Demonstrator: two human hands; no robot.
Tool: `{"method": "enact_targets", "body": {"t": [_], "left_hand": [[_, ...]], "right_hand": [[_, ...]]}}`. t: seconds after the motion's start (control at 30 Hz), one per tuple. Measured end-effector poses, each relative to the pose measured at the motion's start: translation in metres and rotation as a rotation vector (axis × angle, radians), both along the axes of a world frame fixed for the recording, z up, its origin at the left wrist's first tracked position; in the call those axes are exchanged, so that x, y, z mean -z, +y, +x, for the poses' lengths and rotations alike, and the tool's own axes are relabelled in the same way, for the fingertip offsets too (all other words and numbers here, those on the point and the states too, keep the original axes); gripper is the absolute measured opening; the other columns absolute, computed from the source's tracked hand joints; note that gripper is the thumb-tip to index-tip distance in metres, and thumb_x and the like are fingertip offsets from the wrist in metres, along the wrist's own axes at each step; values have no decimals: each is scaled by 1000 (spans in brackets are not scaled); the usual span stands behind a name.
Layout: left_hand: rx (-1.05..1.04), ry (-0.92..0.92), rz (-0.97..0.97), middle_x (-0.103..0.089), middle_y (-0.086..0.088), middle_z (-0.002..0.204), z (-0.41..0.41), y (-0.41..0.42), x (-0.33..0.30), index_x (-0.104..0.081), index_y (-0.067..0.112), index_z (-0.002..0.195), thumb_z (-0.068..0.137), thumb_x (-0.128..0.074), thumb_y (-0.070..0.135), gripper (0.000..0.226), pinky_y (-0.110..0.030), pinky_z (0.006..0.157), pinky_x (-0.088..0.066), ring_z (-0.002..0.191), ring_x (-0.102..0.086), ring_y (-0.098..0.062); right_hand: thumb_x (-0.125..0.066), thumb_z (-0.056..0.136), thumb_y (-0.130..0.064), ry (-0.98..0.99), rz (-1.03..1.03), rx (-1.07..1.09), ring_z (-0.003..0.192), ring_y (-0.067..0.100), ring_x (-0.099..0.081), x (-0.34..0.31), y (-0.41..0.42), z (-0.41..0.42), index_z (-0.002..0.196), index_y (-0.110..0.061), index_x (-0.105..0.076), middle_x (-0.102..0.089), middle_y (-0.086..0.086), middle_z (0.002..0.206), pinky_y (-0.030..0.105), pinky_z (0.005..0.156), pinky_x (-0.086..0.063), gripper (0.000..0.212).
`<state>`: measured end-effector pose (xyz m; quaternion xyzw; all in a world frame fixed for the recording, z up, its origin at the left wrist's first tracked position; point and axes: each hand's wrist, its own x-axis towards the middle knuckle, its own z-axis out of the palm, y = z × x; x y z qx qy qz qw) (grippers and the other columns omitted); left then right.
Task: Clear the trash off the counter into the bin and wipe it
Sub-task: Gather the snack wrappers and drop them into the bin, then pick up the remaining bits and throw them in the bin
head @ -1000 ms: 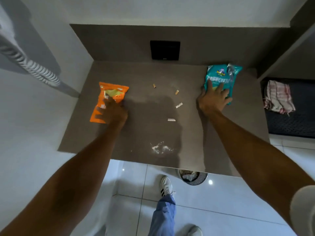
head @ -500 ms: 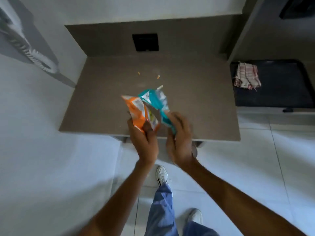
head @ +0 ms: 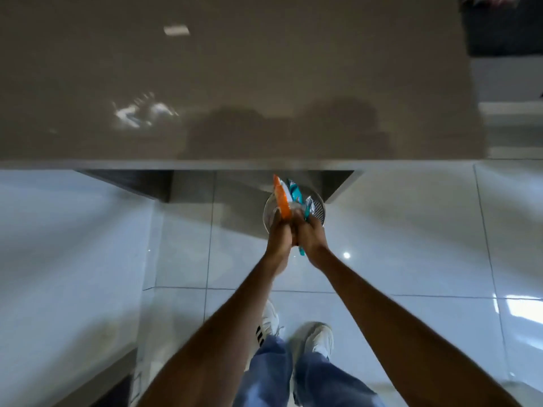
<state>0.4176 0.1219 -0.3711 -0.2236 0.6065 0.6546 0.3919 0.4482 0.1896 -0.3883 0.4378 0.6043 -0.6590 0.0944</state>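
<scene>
— Where were the hands?

— Both were down below the front edge of the bench (head: 235, 83), pressed together over the bin (head: 318, 208) on the floor. The left hand (head: 279, 236) had its grip closed round an orange packet (head: 281, 198), which stuck up out of the fist. The right hand (head: 311, 237) had its grip closed round a teal packet (head: 295, 193); one end of it poked out under the hand, the other rose beside the orange one.

— Were the packets in the bin already?

— Not that I could tell. They stood above the bin's round rim, touching each other, with both hands closed on them.

— And the bench itself?

— A white scrap (head: 176, 30) lay near the far left part of it, and a crumpled clear wrapper (head: 141, 111) sat closer to the front edge, left of the hands' shadow. Both were blurred, so I could not say more about them.

— Anything else in view?

— White shoes (head: 311, 336) and blue trousers (head: 273, 374) stood on the glossy tiled floor (head: 411, 230), just behind the bin.
</scene>
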Motion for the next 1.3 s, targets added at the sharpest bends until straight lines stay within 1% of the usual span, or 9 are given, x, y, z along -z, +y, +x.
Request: {"method": "enact_targets", "body": {"t": [0.1, 0.17, 0.33, 0.43, 0.63, 0.77, 0.97, 1.13, 1.3], "left_hand": [[84, -246, -3, -71, -17, 118, -30, 27, 97, -68, 13, 126, 108, -43, 46, 45, -42, 93, -57, 108, -68, -30], [84, -369, 36, -67, -17, 102, -47, 40, 144, -67, 12, 107, 110, -35, 51, 51, -42, 99, -52, 103, -64, -31], [150, -301, -206, -70, -22, 132, -75, 37, 190, -65, 3, 133, 112, -31, 44, 56, -43, 110, -51, 128, -65, -35], [181, -147, -333, -65, -19, 140, -65, 27, 139, -59, 7, 142, 111, -36, 47, 55, -39, 88, -54, 129, -64, -36], [676, 860, -634, -42, -16, 164, 17, -47, -36, -40, 9, 159, 103, -57, 16, 58, -43, 113, -52, 151, -43, -37], [584, 1258, -784, -36, -17, 167, 35, -83, -155, -44, 5, 156, 108, -32, 26, 54, -44, 124, -39, 159, -26, -37], [441, 1443, -937, -18, -18, 173, -77, -89, -272, -28, 10, 163, 99, -48, 17, 67, -43, 133, -11, 161, -14, -43], [556, 1275, -1097, -38, -25, 164, -209, -77, -305, -43, 3, 156, 95, -54, 13, 62, -50, 125, -31, 155, -29, -45], [778, 1263, -1044, -66, -6, 136, -262, -75, -284, -72, 19, 126, 99, -60, 35, 33, -42, 103, -42, 124, -59, -35]], "right_hand": [[-55, 99, -41, -209, -32, 73, 97, 26, -72, 95, 24, -37, 116, -14, -69, -74, 12, 107, 42, 87, -62, 35], [-60, 96, -39, -289, -106, 88, 101, 33, -70, 143, 38, -57, 116, -7, -69, -74, 17, 107, 45, 98, -57, 39], [-49, 98, -60, -303, -161, 52, 109, 35, -65, 185, 51, -70, 116, -12, -61, -68, 18, 117, 48, 105, -52, 52], [-43, 103, -55, -266, 117, -30, 112, 33, -67, 143, 39, -48, 127, -16, -63, -70, 15, 122, 49, 102, -56, 50], [-32, 105, -36, 113, 860, -494, 155, 29, -27, -54, 2, 34, 151, -12, -43, -39, 11, 162, 46, 122, -35, 53], [-47, 96, -17, 441, 1104, -579, 151, 35, -35, -189, -2, 44, 148, -10, -47, -47, 14, 156, 49, 124, -32, 52], [-52, 97, -16, 639, 1200, -638, 149, 32, -38, -300, 7, -60, 148, -16, -48, -46, 10, 157, 46, 112, -39, 51], [-51, 97, -8, 470, 1071, -693, 148, 38, -37, -318, 15, -193, 145, -8, -52, -45, 18, 157, 44, 121, -32, 48], [-54, 98, -9, 311, 991, -830, 128, 37, -53, -303, 18, -277, 128, -6, -65, -57, 20, 137, 43, 110, -43, 31]]}}
